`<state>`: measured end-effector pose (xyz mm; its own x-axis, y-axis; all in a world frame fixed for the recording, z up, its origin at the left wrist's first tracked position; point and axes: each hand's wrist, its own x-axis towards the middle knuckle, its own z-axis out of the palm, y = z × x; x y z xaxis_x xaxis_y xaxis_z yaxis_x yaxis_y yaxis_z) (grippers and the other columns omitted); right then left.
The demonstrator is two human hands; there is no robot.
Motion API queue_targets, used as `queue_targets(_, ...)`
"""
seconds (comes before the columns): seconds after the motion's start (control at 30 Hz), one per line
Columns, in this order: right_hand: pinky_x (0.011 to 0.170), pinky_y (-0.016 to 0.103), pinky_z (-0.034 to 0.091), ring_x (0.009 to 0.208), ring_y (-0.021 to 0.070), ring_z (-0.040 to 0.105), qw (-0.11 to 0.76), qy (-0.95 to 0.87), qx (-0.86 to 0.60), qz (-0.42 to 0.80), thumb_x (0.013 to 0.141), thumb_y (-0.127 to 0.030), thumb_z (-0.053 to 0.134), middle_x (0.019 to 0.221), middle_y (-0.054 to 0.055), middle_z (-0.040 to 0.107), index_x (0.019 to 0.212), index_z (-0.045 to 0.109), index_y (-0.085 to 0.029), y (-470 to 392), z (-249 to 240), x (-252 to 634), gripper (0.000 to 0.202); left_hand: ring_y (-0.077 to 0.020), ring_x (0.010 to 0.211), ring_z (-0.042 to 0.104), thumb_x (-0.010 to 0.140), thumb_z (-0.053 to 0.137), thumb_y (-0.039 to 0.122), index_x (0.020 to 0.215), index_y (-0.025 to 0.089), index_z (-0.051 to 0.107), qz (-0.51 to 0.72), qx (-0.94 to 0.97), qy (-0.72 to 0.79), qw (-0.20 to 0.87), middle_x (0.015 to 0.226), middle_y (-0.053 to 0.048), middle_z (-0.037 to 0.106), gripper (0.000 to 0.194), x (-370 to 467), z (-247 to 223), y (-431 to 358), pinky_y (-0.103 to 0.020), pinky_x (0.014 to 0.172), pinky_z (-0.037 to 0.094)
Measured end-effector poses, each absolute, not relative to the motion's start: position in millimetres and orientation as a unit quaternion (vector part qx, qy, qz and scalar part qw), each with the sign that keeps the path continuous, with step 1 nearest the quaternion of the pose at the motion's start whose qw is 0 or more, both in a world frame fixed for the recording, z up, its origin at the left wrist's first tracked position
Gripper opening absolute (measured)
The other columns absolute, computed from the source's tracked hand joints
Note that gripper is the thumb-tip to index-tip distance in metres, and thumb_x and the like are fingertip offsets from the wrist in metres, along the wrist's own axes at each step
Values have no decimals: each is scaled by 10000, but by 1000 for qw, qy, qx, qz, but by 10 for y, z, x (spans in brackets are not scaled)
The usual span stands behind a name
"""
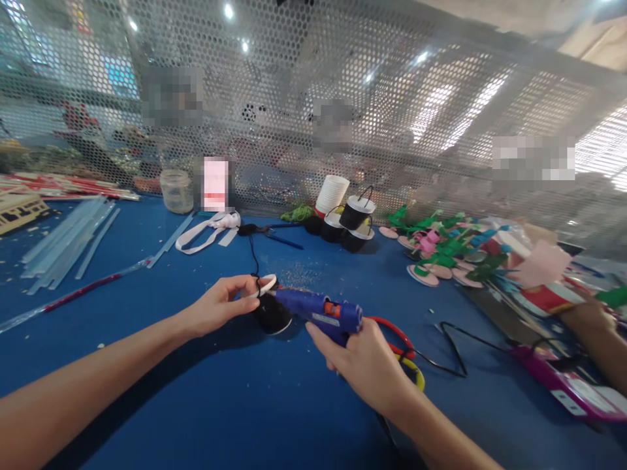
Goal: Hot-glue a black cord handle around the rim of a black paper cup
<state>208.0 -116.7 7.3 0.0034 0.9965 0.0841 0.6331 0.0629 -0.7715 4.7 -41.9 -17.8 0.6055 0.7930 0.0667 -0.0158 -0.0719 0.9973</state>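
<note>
My left hand pinches the white rim of a small black cup, which tilts above the blue table. A black cord runs up from the cup past my fingertips. In my right hand is a blue glue gun, my fingers wrapped round its handle. The gun's nozzle points left and meets the cup's rim; whether it touches is hard to tell. Similar black cups with white tops stand farther back, beside a stack of white paper cups.
Clear glue sticks and a glass jar are at the left. Behind are pliers and white ribbon. Green and pink crafts, a purple power strip and another person's hand occupy the right.
</note>
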Motion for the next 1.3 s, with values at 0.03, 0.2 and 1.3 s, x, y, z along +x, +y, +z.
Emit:
queue_targets(0.03,375,204,361,361,87,437,325,-646,-629,285,692,-295,493,408,-39,474,602,580,-156,-1165,76,2082,187,-238,1160,398,716,572,267,599,156,427,329,654,297,613,920,-52,616,216,47,-175,-420,-359,930,259)
queue_targets(0.2,385,203,365,379,93,456,321,-639,-634,295,698,-309,506,406,-42,474,626,593,-166,-1175,89,2102,182,-237,1172,390,711,578,271,595,157,421,322,661,310,603,945,-56,615,226,51,-159,-416,-362,942,256)
queue_targets(1.3,357,202,384,328,92,442,277,-572,-682,361,692,-403,516,344,-32,448,474,431,-186,-1141,195,2107,319,-255,1205,358,689,614,270,574,150,431,326,652,297,617,943,-53,629,248,40,-142,-423,-361,941,260)
